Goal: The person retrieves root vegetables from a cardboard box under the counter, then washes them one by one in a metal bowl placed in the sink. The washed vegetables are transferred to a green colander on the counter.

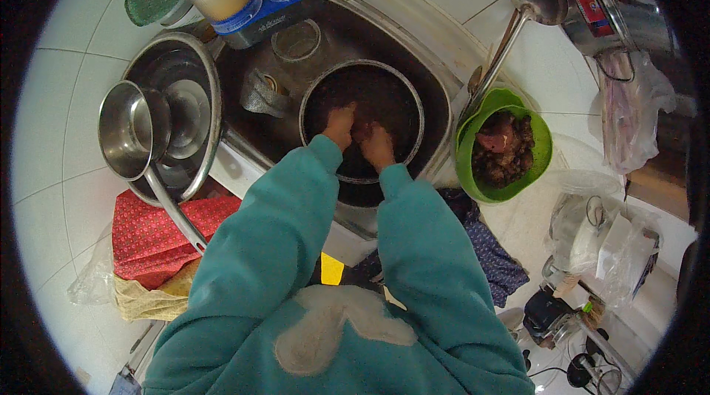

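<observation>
Both my hands reach down into a round pot with a pale metal rim, set in the dark sink. My left hand is at the pot's middle, its fingers pointing inward. Close beside it, my right hand is bent with the fingertips low. A dim reddish patch shows between the hands, too dark to name. The fingertips and whatever they touch are lost in the dark inside. To the right of the sink, a green plastic bowl holds several dark reddish-brown pieces that look like meat.
A glass jar and crumpled silver packaging lie in the sink. Left are a steel basin and saucepan over red cloth. A ladle leans behind the bowl; plastic bags sit far right.
</observation>
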Demonstrator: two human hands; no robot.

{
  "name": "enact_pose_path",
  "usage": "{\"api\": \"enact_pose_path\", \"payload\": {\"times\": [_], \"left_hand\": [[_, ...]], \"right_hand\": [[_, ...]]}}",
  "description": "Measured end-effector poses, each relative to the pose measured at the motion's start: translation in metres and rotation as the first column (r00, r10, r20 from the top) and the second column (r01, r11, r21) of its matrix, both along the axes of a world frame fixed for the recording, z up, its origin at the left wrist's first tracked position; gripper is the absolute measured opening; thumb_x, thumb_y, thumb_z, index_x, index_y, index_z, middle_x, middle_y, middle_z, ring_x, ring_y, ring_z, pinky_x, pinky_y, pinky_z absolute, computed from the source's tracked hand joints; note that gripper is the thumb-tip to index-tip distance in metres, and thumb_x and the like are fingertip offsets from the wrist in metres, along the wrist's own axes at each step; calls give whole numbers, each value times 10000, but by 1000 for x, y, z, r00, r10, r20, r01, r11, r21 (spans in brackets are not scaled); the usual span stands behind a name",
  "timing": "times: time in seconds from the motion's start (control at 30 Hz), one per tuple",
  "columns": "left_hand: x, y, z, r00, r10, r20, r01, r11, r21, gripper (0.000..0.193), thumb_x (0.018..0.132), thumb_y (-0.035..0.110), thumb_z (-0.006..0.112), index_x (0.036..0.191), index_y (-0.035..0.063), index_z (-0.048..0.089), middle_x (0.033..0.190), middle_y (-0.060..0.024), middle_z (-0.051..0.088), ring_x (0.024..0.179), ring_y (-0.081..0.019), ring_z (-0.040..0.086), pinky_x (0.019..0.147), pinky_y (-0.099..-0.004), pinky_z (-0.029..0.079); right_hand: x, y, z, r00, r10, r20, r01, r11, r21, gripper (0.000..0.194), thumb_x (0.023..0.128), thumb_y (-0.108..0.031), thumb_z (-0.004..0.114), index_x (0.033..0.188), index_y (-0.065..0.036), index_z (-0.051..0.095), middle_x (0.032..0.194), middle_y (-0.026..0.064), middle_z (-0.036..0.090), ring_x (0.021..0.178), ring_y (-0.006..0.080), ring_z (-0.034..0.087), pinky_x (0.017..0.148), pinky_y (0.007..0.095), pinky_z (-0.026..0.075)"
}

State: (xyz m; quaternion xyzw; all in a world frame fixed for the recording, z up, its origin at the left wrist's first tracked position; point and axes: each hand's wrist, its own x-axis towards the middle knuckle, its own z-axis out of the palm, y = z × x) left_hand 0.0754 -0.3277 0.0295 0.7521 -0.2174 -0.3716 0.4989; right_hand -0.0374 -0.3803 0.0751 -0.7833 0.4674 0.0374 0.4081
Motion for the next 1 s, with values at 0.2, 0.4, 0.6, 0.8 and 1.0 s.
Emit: {"api": "enact_pose_path", "payload": {"times": [0.2, 0.4, 0.6, 0.8, 1.0], "left_hand": [[-2, -27, 58, 631, 341, -697, -446, 894, 34, 236, 767, 81, 587, 986, 67, 499, 796, -57, 526, 654, -195, 533, 593, -329, 472], [6, -22, 85, 428, 69, -901, -517, 836, -182, 147, 764, 156, 604, 829, 84, 494, 692, -42, 483, 585, -181, 483, 532, -347, 424], [15, -22, 89, 391, 78, -917, -466, 876, -124, 278, 829, 306, 525, 701, 72, 449, 571, -65, 454, 481, -206, 443, 464, -354, 401], [10, -31, 103, 788, 337, -516, -439, 895, -84, 300, 855, 277, 477, 701, 20, 476, 552, -108, 492, 459, -243, 496, 448, -362, 440], [-9, -27, 117, 893, 287, 348, -293, 955, -38, 369, 864, 322, 428, 960, -23, 515, 932, -209, 526, 872, -326, 495, 800, -401, 379]], "right_hand": [[2, 2, 32, 934, -75, 350, 39, 993, 107, 319, 768, -249, 585, 965, -5, 525, 807, 140, 596, 670, 256, 584, 581, 337, 454], [-8, -6, 82, 795, -575, 192, 65, 396, 916, 316, 817, -385, 519, 856, -70, 521, 612, 28, 466, 415, 88, 377, 348, 217, 277], [-9, 8, 83, 762, -638, 107, 255, 449, 857, 361, 825, -457, 463, 825, -98, 498, 549, 34, 451, 350, 68, 303, 308, 211, 183], [-2, 14, 74, 956, -117, 270, 154, 981, -118, 353, 859, -361, 420, 795, -33, 532, 654, 187, 568, 505, 313, 541, 441, 388, 416], [-1, 24, 110, 994, -82, 75, 105, 918, -383, 276, 838, -306, 478, 847, -37, 542, 758, 177, 602, 624, 339, 581, 548, 425, 459]]}}
